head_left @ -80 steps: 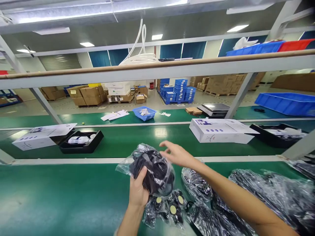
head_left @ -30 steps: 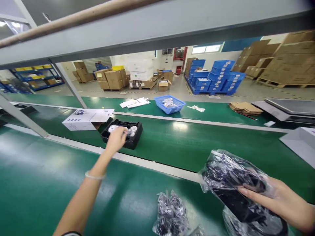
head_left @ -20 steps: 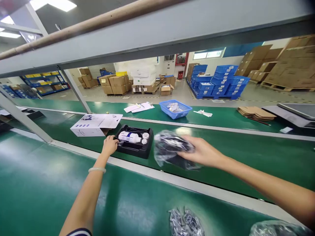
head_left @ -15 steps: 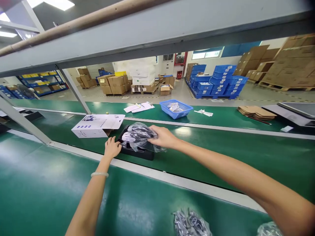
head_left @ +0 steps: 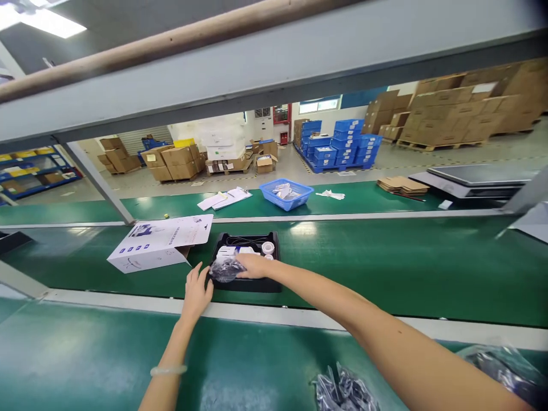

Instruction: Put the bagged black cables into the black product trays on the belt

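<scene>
A white printed carton [head_left: 158, 242] lies at left on the green surface [head_left: 385, 268], its open end facing a black tray [head_left: 246, 285]. The left forearm [head_left: 174, 347], ringed at the wrist by a pale bracelet [head_left: 168, 370], rises from the lower edge with a slight rightward lean; the left hand [head_left: 198, 292] is turned back upward, its fingers extended and parted, the tips at the tray's near left corner, where contact is unclear. Just right of these tips, a plastic-wrapped black bundle [head_left: 225, 269] sits low over the tray's near left part, partly covering a white bottle [head_left: 233, 251]; whether it rests on the tray floor cannot be told. The right hand [head_left: 253, 266] pinches the bundle's right side, its fingertips partly hidden. A black cord [head_left: 246, 241] occupies the tray's far compartment, with a round white cap [head_left: 268, 248] to its right. On the near bench [head_left: 252, 365] lies a bagged dark bundle [head_left: 345, 394], and beside it the right forearm [head_left: 338, 303] slants to the lower right corner
</scene>
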The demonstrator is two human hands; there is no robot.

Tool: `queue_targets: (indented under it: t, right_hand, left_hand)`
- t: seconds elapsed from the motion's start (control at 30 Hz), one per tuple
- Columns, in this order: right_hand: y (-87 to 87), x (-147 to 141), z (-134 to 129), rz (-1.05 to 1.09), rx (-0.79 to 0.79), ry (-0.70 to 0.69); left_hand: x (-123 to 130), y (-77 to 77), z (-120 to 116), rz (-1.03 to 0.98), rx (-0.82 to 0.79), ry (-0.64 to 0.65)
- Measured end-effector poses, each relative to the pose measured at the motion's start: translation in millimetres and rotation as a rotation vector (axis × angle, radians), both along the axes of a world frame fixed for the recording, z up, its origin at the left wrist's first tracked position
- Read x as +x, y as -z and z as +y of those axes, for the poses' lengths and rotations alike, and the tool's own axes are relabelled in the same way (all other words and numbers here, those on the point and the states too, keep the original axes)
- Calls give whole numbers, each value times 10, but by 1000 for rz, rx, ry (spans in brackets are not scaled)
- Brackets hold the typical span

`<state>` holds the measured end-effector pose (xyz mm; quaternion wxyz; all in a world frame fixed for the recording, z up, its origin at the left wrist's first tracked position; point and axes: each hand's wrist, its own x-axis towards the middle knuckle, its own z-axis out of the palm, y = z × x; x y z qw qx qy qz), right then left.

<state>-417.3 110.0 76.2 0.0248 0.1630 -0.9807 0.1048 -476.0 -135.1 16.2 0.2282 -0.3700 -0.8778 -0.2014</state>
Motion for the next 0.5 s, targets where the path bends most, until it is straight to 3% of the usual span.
queue_targets:
  t: [0.13, 0.23, 0.33, 0.43, 0.5]
  right_hand:
    - [-78, 144, -49, -32, 116, 90]
    - [-130, 209, -159, 185, 190, 89]
    - [10, 188, -202, 286, 139, 24]
    - [238, 134, -108, 258, 73, 165]
    - [345, 145, -6, 230, 55, 178]
  left_hand:
    - [345, 28, -149, -102, 100, 56]
    - [592, 48, -257, -217, 122, 60]
    - [799, 108, -337, -281, 111, 71]
    - [975, 208, -425, -314, 65, 69]
    - [1072, 290, -487, -338, 33, 59]
